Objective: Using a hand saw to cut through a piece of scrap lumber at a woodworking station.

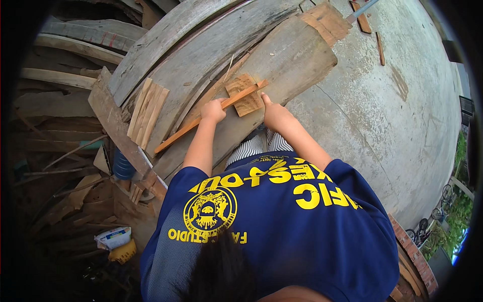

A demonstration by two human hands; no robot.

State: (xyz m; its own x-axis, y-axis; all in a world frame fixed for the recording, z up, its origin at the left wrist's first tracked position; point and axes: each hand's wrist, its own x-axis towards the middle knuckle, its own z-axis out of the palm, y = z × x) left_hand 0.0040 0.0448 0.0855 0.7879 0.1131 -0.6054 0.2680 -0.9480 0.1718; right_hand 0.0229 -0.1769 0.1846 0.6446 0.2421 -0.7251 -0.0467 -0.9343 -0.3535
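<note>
My left hand (214, 110) is closed around a long, narrow wooden strip (188, 129), which slants across the bench from lower left to upper right. A small wooden block (262, 84) shows at the strip's upper end. Beneath that end lies a short, square-cut piece of board (247, 107) with strong grain. My right hand (277, 115) is at the board's right edge, one digit stretched toward the strip's end. Its other fingers curl out of sight, so what they hold, if anything, is hidden. Both pieces are over a broad grey plank (297, 55) in front of my legs.
Long weathered planks (166, 35) run along the left. Several pale slats (147, 113) lie beside them. A blue container (122, 163) stands below, near scrap wood and a yellow-and-white bag (121, 244). Concrete floor (372, 121) spreads right, with loose wood pieces (360, 17) at the top.
</note>
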